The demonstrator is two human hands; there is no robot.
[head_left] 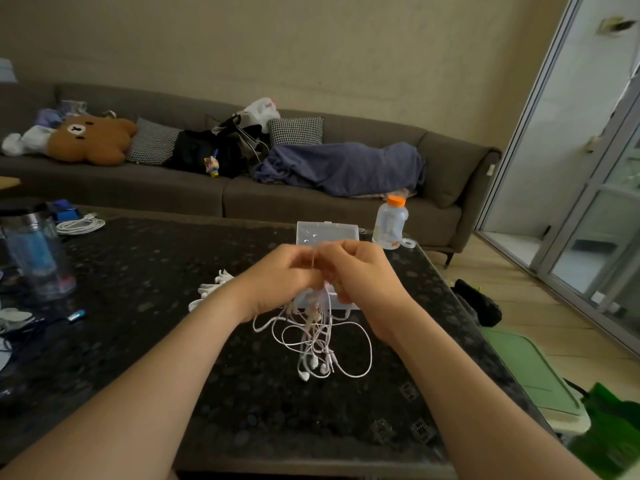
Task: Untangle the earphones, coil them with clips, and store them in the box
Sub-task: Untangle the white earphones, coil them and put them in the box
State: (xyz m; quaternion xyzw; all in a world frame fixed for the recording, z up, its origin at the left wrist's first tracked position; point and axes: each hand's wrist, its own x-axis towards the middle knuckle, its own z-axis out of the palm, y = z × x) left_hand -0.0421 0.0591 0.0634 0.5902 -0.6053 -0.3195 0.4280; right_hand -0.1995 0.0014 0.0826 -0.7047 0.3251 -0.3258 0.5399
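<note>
earphones: white tangle (318,337) hanging from both hands over the dark table (145,341); loops and buds dangle at the near end (can't tell if the lowest buds touch the top)
left hand: (277,282) fingers curled, pinching the cords at the top of the bundle
right hand: (363,275) also curled, pinching a strand just beside the left hand; the two hands are almost touching
step: untangling, early by the look of it; several loops cross each other, nothing coiled, no clip on any cord
next: my read is find one free end, a bud or the plug, hold the knot loosely and feed that end back through the loops; pulling the hands apart would likely tighten it
box: clear plastic (311,232), just beyond the hands; lid looks raised, base mostly hidden behind them
clips: small white pieces (211,289) on the table just left of the left wrist (probably the clips, too blurred to be sure)
around: bottle with orange cap (391,225) right of the box; coiled white cable (81,225) far left; tumbler (34,247) at the left edge; sofa (294,199) beyond the table
</note>
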